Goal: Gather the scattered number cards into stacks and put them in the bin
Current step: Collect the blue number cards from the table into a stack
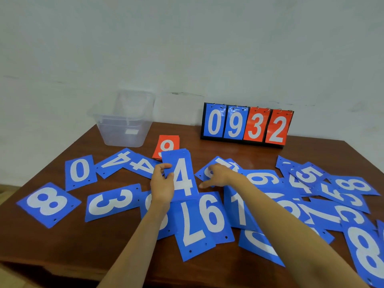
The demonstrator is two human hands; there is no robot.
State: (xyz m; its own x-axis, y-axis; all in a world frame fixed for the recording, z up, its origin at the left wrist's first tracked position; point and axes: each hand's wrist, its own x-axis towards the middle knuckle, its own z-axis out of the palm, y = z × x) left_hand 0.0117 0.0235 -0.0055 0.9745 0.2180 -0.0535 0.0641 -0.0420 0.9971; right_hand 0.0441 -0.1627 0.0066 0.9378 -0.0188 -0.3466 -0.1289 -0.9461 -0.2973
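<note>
Head | brown wooden table [62,242] | pale wall [187,48] behind

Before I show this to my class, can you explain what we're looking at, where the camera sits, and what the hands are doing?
There is no machine here: a person wears one camera on the head, looking down at their own bare arms. The left hand holds a stack of blue cards topped by a 4. The right hand reaches onto a blue card lying beside it. More blue number cards lie scattered over the brown table. Behind stand a clear plastic bin, a small red stack showing 9, and a flip scoreboard reading 0932.
</note>
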